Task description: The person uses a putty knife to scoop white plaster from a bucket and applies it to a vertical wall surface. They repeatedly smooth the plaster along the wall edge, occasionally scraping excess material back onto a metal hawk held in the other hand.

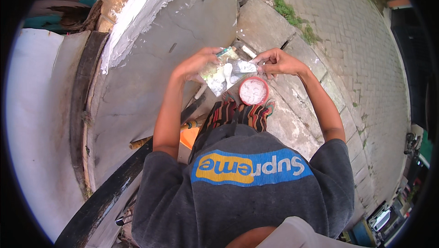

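Note:
My left hand (pixel 201 64) grips the edge of a flat, thin metal-looking plate (pixel 215 83) smeared with white paste. A green strip runs along the plate's far edge, by my fingers. In my right hand (pixel 277 63) is a putty knife (pixel 244 67), its handle mostly hidden by my fingers. The blade lies over the plate's right side, against a lump of white paste (pixel 227 71). Just below the blade stands a round red tub (pixel 268 94) filled with the same sort of white paste.
To the left rises a grey wall (pixel 183 24) with a broad white paste patch (pixel 137 15) along its edge. A dark beam (pixel 98 213) and a bamboo pole (pixel 139 144) lie left of my body. Concrete slabs (pixel 263 24) border the paved ground (pixel 338 19) on the right.

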### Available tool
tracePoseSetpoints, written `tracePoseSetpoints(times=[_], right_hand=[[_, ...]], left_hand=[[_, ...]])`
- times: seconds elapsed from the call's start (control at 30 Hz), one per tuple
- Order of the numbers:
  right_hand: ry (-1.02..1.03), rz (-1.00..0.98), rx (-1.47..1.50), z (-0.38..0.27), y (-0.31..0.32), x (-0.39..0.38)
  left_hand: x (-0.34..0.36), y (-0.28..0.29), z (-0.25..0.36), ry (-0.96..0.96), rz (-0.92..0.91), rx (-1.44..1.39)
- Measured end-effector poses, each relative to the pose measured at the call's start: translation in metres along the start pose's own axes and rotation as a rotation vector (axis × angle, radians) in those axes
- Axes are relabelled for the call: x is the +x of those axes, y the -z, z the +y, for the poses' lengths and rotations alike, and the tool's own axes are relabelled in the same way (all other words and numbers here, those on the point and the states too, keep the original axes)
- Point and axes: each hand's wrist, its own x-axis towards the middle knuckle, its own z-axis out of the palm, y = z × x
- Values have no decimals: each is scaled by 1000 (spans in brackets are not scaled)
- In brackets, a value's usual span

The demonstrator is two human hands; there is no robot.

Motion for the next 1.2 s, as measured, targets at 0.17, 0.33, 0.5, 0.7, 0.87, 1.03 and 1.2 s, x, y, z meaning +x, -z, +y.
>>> tracePoseSetpoints(times=[0.17,0.33,0.5,0.7,0.87,1.03,1.2], right_hand=[[-1,124,1,1,2,-1],[247,445,-404,-24,3,-4],[374,527,-722,-49,-2,-11],[489,456,-1132,-67,-15,-21],[562,398,-1365,-81,-23,-20],[537,259,-1486,-82,-27,-10],[583,135,-1589,-82,-42,8]], left_hand=[[10,6,-8,-133,4,-95],[-4,-1,7,-374,153,-123],[-2,10,13,-235,79,-218],[7,15,5,-204,144,-226],[7,14,8,-149,88,-196],[23,13,-9,-135,140,-90],[42,8,-28,-136,123,112]])
